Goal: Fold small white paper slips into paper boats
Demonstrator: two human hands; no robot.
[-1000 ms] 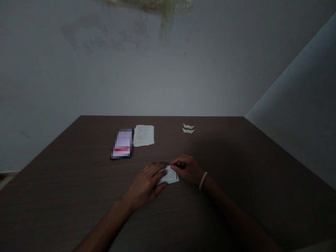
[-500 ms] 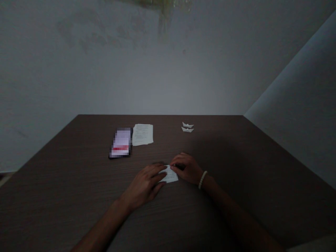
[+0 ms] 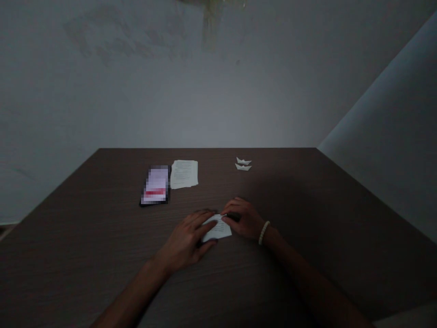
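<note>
A small folded white paper [image 3: 218, 230] lies on the dark wooden table [image 3: 85, 237] in front of me. My left hand [image 3: 186, 239] rests on the paper's left part with its fingers laid flat over it. My right hand [image 3: 244, 218], with a pale bead bracelet at the wrist, pinches the paper's upper right edge with curled fingers. Part of the paper is hidden under both hands.
Farther back to the left lie a phone [image 3: 155, 185] with a lit screen and a printed sheet of paper [image 3: 184, 174]. Two small folded paper boats [image 3: 243, 164] sit near the table's far edge. Grey walls stand behind and to the right.
Both hands stay on the folded paper. The paper's near corner shows a little more below the left fingers, and the view has tipped slightly.
</note>
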